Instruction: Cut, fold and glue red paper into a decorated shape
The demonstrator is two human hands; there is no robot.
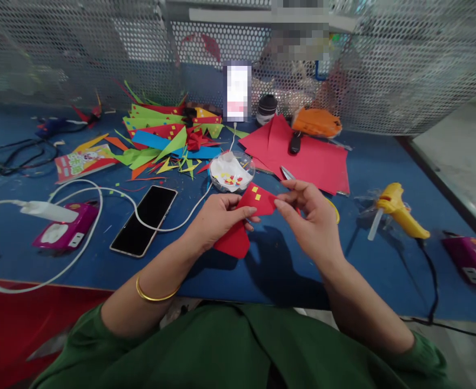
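My left hand [221, 219] grips a folded piece of red paper [265, 202] between thumb and fingers. Two small yellow squares stick to its upper part, and a red flap hangs below the hand. At the paper's right corner, the thumb and fingertips of my right hand [310, 216] are pinched together. Partly hidden behind that hand lie scissors [287, 173], their blades pointing away from me. Just beyond the paper stands a clear round bowl [249, 161] with white paper and small red and yellow bits in it.
Coloured paper strips [152, 140] are heaped at the back left. Red sheets [319, 167] lie back right. A black phone [144, 220], white cable [173, 229] and purple power strip [69, 227] are at left. A yellow glue gun [402, 210] rests at right. Perforated metal panels [79, 48] stand behind.
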